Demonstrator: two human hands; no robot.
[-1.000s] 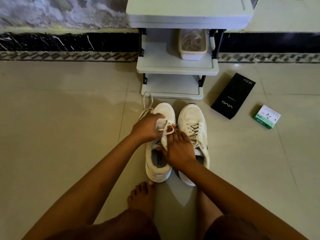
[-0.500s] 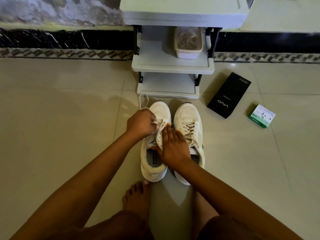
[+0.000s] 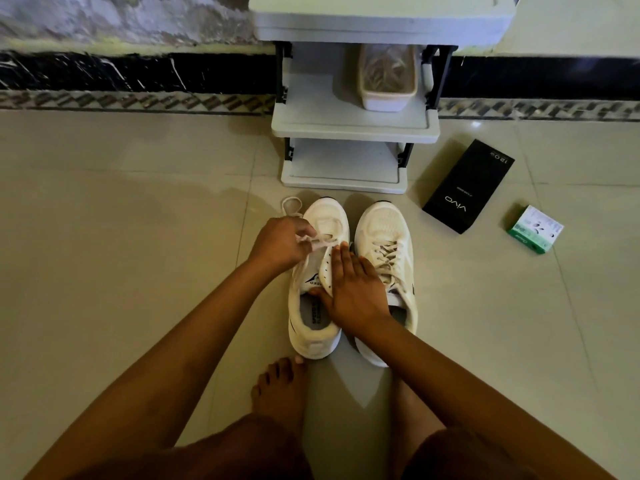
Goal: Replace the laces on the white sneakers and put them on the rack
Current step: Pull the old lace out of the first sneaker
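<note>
Two white sneakers stand side by side on the tiled floor, toes toward the rack [image 3: 349,124]. The left sneaker [image 3: 313,317] has its lace mostly out; the right sneaker [image 3: 388,237] is fully laced. My left hand [image 3: 282,242] pinches the white lace [image 3: 323,241] over the left sneaker's toe end, and a loop of the lace lies on the floor beyond it. My right hand [image 3: 353,289] rests flat on the left sneaker's eyelet flap, fingers straight, thumb at the tongue.
A white tub [image 3: 387,98] of laces sits on the rack's middle shelf. A black box [image 3: 467,187] and a small green-and-white box [image 3: 535,228] lie on the floor to the right. My bare feet [image 3: 280,389] are just behind the sneakers.
My left hand has pulled the lace leftward, off the eyelets. My right hand's fingers have flattened onto the sneaker's flap. The camera has shifted slightly.
</note>
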